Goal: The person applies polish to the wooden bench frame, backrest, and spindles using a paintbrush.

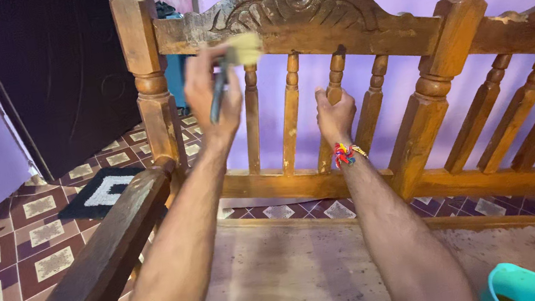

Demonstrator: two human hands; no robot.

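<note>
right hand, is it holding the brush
No, the right hand grips a turned wooden spindle; the left hand holds the blurred paintbrush.

Paintbrush (pixel 230 66): dark handle, pale bristles, blurred, tip against the carved top rail (pixel 305 10). Turned wooden spindle (pixel 333 105): upright, brown, worn, set between rails.

two hands (pixel 212 89), one brush (pixel 233 63) (blurred), one bowl (pixel 518 283)

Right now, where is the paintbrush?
In the head view, the paintbrush is upper centre-left, held in the left hand, its bristles against the carved top rail of the wooden bench, just right of the corner post.
</note>
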